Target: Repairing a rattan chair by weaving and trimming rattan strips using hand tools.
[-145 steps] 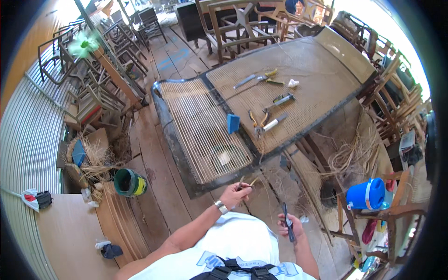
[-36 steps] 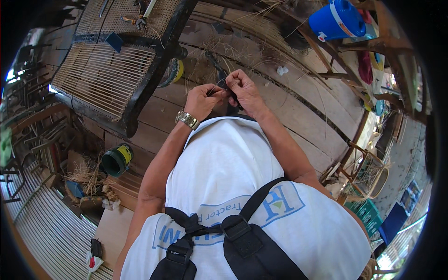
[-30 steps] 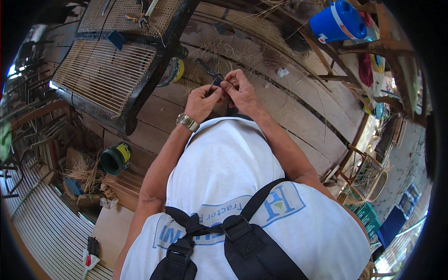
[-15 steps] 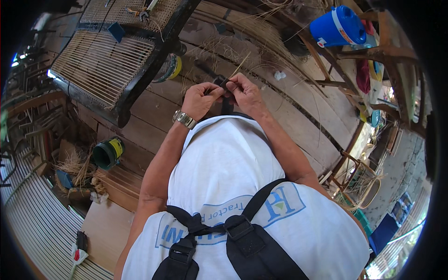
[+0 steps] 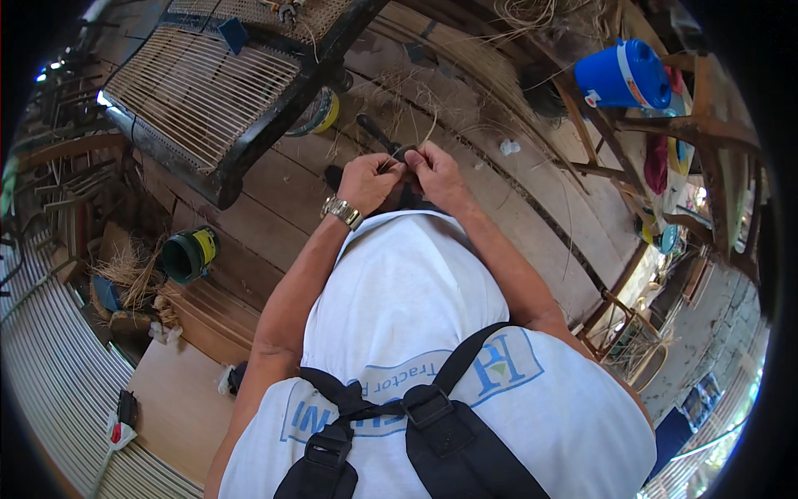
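Note:
My left hand and my right hand are close together in front of my waist, both with fingers pinched. A thin pale cane strip sticks up from my right fingers and bends over at its tip. A dark tool with a long, rounded handle points away from me, its near end meeting my fingertips. Its working end is hidden by my hands, so its kind cannot be told. What my left fingertips pinch is too small to make out.
A dark wooden frame with half-woven cane stands at the far left. A green bucket is left of me, another bucket by the frame. A blue cooler jug is at the far right. Cane scraps litter the plank floor.
The view has shifted, so the surroundings sit slightly lower and further right. My hands remain together; the cane strip now stands more upright and curves, instead of slanting to the right.

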Available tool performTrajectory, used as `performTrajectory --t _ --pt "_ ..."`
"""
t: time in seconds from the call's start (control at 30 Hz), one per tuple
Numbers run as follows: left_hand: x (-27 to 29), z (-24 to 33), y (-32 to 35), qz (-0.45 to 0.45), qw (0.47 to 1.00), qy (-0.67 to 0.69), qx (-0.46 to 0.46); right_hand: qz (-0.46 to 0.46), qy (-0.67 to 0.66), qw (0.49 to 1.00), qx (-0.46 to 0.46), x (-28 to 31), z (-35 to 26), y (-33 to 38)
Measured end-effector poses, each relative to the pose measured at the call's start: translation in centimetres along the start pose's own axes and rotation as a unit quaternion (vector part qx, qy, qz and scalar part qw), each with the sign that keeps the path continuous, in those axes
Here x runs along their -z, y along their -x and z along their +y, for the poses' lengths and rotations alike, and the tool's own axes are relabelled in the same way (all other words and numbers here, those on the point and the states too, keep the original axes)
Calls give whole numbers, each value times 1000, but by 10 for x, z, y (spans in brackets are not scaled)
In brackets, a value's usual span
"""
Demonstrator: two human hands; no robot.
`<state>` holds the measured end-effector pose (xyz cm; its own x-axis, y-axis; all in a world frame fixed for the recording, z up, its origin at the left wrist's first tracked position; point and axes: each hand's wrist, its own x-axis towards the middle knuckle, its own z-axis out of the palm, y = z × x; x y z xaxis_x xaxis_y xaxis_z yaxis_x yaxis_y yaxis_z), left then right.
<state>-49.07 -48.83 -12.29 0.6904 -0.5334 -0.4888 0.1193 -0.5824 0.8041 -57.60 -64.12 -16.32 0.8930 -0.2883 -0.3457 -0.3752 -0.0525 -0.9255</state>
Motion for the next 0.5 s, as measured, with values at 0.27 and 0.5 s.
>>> performTrajectory --t 0.27,0.5 --pt "6 -24 -5 8 1000 13 11 -119 -225 963 -89 -2 -15 -1" --pt "8 -13 0 43 997 -60 -16 -65 -122 989 -55 -13 -8 -12"
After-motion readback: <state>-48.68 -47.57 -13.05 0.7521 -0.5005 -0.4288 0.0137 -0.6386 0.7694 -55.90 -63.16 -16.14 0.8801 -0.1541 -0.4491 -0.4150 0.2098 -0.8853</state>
